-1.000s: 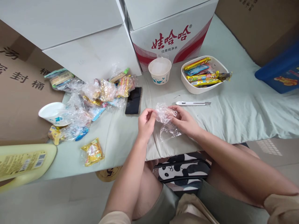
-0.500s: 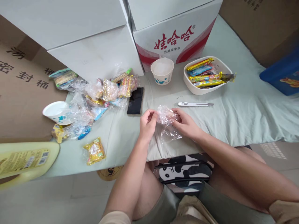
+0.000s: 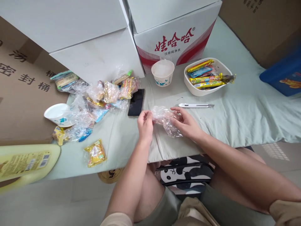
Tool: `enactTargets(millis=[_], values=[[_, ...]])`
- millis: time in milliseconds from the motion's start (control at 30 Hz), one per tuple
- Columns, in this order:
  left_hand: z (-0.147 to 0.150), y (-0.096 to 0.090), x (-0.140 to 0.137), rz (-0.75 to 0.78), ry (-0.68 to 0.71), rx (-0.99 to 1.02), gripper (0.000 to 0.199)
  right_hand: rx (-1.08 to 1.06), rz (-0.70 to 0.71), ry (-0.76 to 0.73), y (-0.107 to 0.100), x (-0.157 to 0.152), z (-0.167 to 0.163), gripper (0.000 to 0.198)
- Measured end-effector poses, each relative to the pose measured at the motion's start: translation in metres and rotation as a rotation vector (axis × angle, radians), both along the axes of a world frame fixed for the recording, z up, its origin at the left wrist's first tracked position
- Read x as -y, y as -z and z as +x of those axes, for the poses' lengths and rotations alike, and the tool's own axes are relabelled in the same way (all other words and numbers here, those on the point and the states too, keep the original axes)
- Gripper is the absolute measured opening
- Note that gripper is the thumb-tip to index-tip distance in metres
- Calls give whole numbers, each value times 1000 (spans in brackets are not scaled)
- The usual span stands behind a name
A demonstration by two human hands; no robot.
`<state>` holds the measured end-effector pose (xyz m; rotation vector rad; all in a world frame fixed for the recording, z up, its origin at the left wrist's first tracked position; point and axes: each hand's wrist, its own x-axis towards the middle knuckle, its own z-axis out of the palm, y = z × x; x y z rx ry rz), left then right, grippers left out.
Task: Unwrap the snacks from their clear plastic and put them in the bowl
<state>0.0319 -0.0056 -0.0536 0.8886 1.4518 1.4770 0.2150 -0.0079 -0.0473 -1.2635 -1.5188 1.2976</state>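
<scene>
My left hand (image 3: 145, 124) pinches one end of a crinkled clear plastic bag (image 3: 162, 115) above the cloth near the table's front. Around the bag's other end are the thumb and fingers of my right hand (image 3: 188, 124), the index finger lifted a little off it. Something pinkish shows through the plastic by my right fingers, but its kind is unclear. Just beyond the right hand lies a white utility knife (image 3: 191, 105) with its blade out. A black phone (image 3: 136, 103) rests left of the bag.
At left are a pile of packaged snacks (image 3: 110, 91), a tilted paper bowl (image 3: 56, 113), a yellow packet (image 3: 96, 152) and a yellow bottle (image 3: 30, 161). Behind stand a paper bowl (image 3: 163, 73), a white tub (image 3: 202, 91) of snack sticks and white cartons (image 3: 174, 44).
My left hand has shifted slightly left, drawing the bag out sideways between both hands. My right fingers have spread a little.
</scene>
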Motion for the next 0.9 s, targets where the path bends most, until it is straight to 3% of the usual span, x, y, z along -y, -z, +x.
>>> enactTargets(millis=[67,133,333,433,667,800,900], values=[[-1,-2,-3,-26,-82,30,27,-5,14,7,-3,1,0,44],[-1,-5,-3,-36,-59,80,30,-34,-1,15,-4,1,0,43],[3,-5,2,-65,264,76,40,-183,-57,14,-2,0,-2,40],[5,-4,2,-80,234,91,36,-151,-56,18,-2,0,-1,37],[3,-9,-3,-48,136,353,33,-107,-60,-37,-6,-2,-1,39],[6,-9,-2,-43,202,416,34,-179,-60,-155,-2,-1,-3,58],[8,-14,0,-82,275,464,36,-167,22,-128,4,1,-3,59]])
